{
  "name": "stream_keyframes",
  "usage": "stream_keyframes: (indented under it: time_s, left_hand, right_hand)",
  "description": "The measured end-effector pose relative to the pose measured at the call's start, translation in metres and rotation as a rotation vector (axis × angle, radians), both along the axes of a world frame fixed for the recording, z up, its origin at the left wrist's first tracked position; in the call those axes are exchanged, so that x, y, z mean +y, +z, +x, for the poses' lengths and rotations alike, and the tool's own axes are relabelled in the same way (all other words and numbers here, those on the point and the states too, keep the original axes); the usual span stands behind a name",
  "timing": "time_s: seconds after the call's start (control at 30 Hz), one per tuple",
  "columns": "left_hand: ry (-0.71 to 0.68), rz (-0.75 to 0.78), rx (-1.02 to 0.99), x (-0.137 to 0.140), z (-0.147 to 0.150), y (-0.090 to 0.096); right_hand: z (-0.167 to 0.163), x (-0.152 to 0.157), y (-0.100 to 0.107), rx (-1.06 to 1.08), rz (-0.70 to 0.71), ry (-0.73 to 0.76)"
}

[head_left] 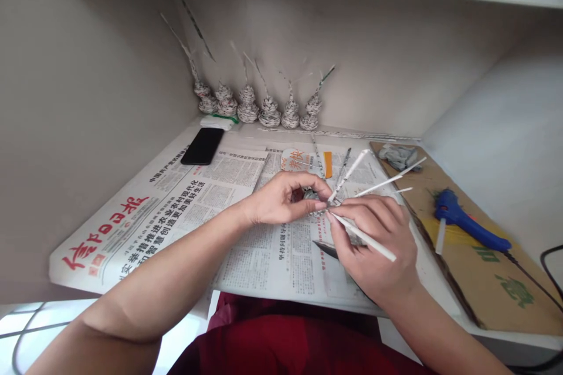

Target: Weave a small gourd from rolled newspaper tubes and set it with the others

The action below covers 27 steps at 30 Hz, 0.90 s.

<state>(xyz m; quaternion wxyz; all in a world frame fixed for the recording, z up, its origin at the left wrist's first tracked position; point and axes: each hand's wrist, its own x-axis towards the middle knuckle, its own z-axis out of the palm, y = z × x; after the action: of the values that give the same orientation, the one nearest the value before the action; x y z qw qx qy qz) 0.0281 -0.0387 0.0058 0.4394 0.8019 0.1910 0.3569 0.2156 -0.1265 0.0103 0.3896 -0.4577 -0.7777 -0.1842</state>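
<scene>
My left hand (288, 199) is closed with thumb and fingertips on a small woven newspaper piece (311, 194), mostly hidden behind the fingers. My right hand (380, 240) meets it there, thumb and fingers pinched on a rolled paper strip (367, 238) at the base of the weave. Several other white strips fan out from the same spot, one of them a bent paper strip (352, 173) rising above the hands. Under my right hand lies a dark pointed object (324, 248), partly covered, its kind unclear.
Newspaper sheets (176, 217) cover the tabletop. Along the back wall stand several woven gourd shapes (270, 111). A black phone (202, 146) lies at left. On cardboard (505, 299) at right rest a blue glue gun (466, 222) and a crumpled grey wad (398, 156).
</scene>
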Motion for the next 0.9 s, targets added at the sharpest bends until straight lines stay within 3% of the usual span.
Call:
stream_keyframes:
  time_s: [0.2, 0.57, 0.9]
  left_hand:
    - [0.054, 0.126, -0.024, -0.003, 0.005, -0.003]
    - [0.078, 0.277, 0.135, -0.009, 0.007, -0.003]
    - [0.091, 0.334, 0.172, -0.011, 0.006, -0.001]
  right_hand:
    - [-0.002, -0.004, -0.003, 0.048, -0.047, 0.006]
    - [0.002, -0.003, -0.001, 0.081, -0.129, -0.098]
    - [0.003, 0.0, 0.0, 0.105, -0.197, -0.124]
